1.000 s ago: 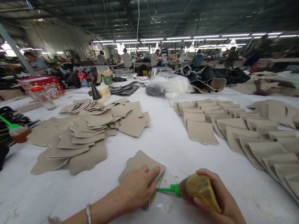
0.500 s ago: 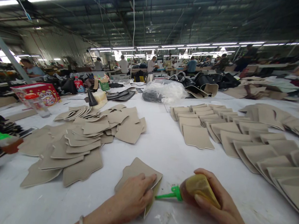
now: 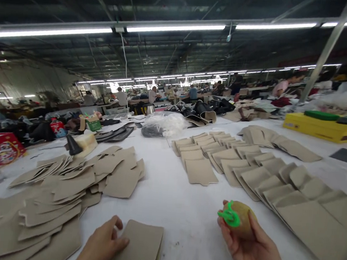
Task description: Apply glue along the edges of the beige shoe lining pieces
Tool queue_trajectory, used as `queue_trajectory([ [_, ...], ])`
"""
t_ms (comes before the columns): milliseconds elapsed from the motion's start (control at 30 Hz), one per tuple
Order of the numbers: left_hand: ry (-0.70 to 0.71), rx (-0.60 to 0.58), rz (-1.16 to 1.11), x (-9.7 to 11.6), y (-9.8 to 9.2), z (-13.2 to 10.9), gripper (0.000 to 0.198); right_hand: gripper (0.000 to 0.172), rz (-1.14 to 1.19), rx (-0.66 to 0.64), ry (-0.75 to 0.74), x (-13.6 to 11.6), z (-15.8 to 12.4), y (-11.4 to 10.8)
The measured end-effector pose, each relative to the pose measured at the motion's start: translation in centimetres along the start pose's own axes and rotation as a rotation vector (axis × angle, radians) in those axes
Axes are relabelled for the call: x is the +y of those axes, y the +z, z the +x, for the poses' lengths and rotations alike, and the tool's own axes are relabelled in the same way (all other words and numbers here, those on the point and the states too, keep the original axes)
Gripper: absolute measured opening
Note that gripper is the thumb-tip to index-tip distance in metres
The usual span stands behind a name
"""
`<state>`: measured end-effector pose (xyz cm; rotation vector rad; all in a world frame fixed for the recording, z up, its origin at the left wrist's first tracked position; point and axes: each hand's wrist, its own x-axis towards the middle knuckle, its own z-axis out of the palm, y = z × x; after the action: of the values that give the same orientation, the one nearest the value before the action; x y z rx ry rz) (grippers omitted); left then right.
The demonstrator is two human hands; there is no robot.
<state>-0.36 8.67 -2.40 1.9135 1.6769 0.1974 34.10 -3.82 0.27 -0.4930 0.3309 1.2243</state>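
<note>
My right hand (image 3: 251, 250) is wrapped round a squeeze bottle (image 3: 246, 219) of yellowish-brown liquid, held above the table. Its green nozzle (image 3: 229, 216) points toward me and to the left. At the bottom centre, a beige flat piece (image 3: 140, 244) lies on the white table, with a second layer showing along its right edge. My left hand (image 3: 106, 239) is at this piece's left side, the thumb touching its edge and the fingers bent but apart, gripping nothing that I can see.
Overlapping beige pieces (image 3: 64, 193) lie on the left. Rows of similar pieces (image 3: 234, 163) spread across the right. Farther back are a plastic-wrapped bundle (image 3: 163, 125), a yellow box (image 3: 316, 128) and a red printed box (image 3: 0, 147). People sit working in the background.
The view has swung right. My left hand has come off the top of the piece to its left side. The bottle has moved away from the piece, and its nozzle has turned toward me.
</note>
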Motion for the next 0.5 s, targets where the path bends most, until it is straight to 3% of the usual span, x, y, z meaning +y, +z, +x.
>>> queue_trajectory([
  [133,-0.109,-0.343,-0.593,1.3,-0.3,0.5,0.032,0.035,0.053,0.013,-0.02,-0.7,-0.6,0.5],
  [233,-0.087,-0.479,-0.869,4.1,-0.2,0.5,0.034,0.039,0.082,0.016,-0.029,-0.9,-0.8,0.6],
  [367,-0.03,-0.403,-1.001,9.9,0.7,1.8,0.021,0.044,0.082,0.018,-0.012,-1.0,-1.2,0.8],
  [500,-0.042,-0.289,-1.115,16.0,3.3,4.9,0.003,0.049,0.067,-0.014,-0.005,-1.2,-1.5,0.9],
])
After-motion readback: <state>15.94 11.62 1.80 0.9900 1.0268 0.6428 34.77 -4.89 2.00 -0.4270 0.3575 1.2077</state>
